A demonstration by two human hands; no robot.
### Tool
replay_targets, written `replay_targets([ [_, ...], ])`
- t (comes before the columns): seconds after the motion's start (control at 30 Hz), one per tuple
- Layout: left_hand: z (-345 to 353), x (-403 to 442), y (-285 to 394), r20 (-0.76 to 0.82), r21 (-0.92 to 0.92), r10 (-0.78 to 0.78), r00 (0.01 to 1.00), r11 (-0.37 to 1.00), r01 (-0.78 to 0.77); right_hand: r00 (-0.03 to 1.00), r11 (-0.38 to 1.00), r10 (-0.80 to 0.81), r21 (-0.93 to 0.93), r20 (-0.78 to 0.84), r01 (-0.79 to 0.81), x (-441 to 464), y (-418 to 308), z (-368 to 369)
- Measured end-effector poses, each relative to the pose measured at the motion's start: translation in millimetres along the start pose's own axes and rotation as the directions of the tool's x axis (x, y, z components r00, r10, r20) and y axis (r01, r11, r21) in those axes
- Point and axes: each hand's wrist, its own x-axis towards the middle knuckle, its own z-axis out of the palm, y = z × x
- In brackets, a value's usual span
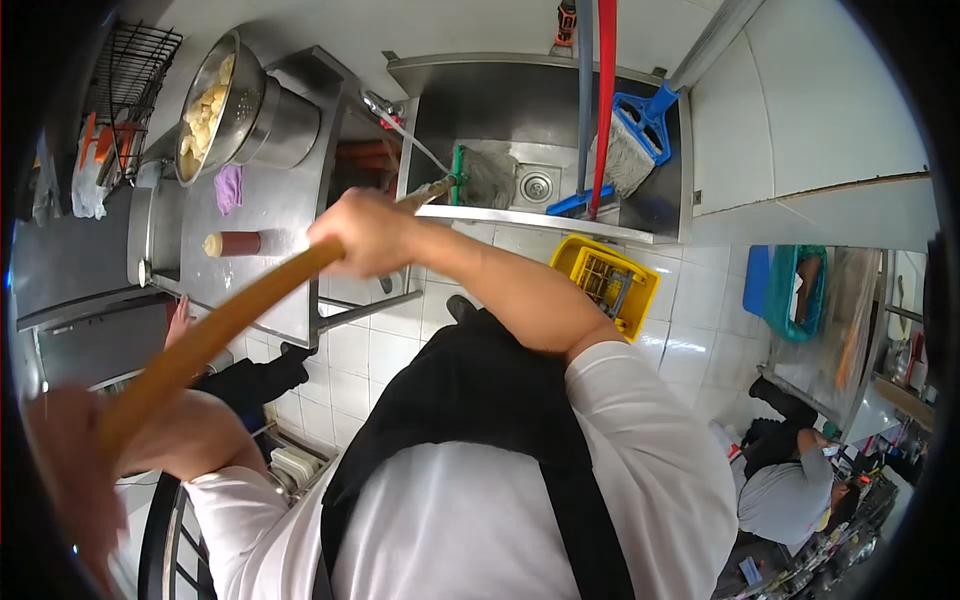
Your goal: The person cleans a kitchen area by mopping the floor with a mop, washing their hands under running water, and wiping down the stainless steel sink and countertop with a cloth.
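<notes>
My right hand is wrapped round a wooden mop handle in front of my chest. At the lower left, my left hand, smeared by motion, is closed on the handle's near end. The handle slants up to the right, to a green clamp. From the clamp a grey mop head lies in the steel floor basin, beside the drain. A thin stream or hose crosses from the tap toward the clamp.
A blue-framed mop and a red pole stand in the basin's right side. Below it is a yellow bucket. A metal table holds a bowl of pale food and a bottle. Another person is at lower right.
</notes>
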Motion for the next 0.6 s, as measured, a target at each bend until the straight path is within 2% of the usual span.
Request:
replay_targets([
  [0.03, 5, 6, 2, -0.027, -0.026, 0.003, 1.000, 1.000, -0.004, 0.994, 1.000, -0.025, 0.019, 0.107, 0.023, 4, -24, -8],
  [0.07, 9, 7, -2, -0.050, -0.040, -0.004, 0.999, 0.999, 0.002, 0.981, 0.992, -0.074, 0.113, 0.177, 0.054, 5, -39, -10],
  [0.17, 14, -11, -32, -0.115, -0.020, -0.038, 0.993, 0.999, 0.036, 0.950, 0.983, -0.114, 0.174, 0.292, 0.065, 8, -59, -24],
  [0.2, 14, -20, -47, -0.137, -0.004, -0.059, 0.989, 0.998, 0.059, 0.971, 0.975, -0.167, 0.178, 0.169, 0.136, 4, -47, -21],
  [0.27, 13, -38, -79, -0.174, 0.030, -0.121, 0.977, 0.991, 0.128, 0.989, 0.993, -0.115, 0.012, -0.094, 0.116, -8, 5, -9],
  [0.3, 14, -43, -94, -0.189, 0.040, -0.159, 0.969, 0.985, 0.170, 0.975, 1.000, -0.004, -0.011, -0.222, 0.001, -19, 39, -4],
  [0.33, 18, -46, -107, -0.209, 0.035, -0.206, 0.956, 0.975, 0.218, 0.946, 0.991, 0.133, 0.047, -0.296, -0.125, -35, 88, 5],
  [0.37, 20, -47, -111, -0.234, 0.028, -0.252, 0.939, 0.964, 0.266, 0.903, 0.947, 0.299, -0.021, -0.307, -0.321, -44, 105, 5],
  [0.43, 16, -45, -101, -0.276, 0.040, -0.304, 0.912, 0.944, 0.327, 0.937, 0.956, 0.222, -0.130, -0.271, -0.264, -39, 93, 7],
  [0.47, -13, -62, -61, -0.243, 0.250, -0.292, 0.925, 0.902, 0.351, 0.958, 0.965, 0.192, -0.134, -0.214, -0.224, -34, 86, 8],
  [0.53, -36, -63, -18, -0.170, 0.410, -0.226, 0.959, 0.869, 0.277, 0.993, 0.990, 0.090, -0.098, -0.074, -0.097, -11, 48, 14],
  [0.57, -26, -44, -3, -0.152, 0.342, -0.213, 0.965, 0.905, 0.254, 0.994, 0.997, 0.024, -0.066, -0.111, -0.032, -4, 5, 6],
  [0.6, -16, -19, 10, -0.135, 0.263, -0.210, 0.968, 0.935, 0.240, 0.994, 1.000, 0.029, 0.016, -0.106, -0.027, 4, -20, 5],
])
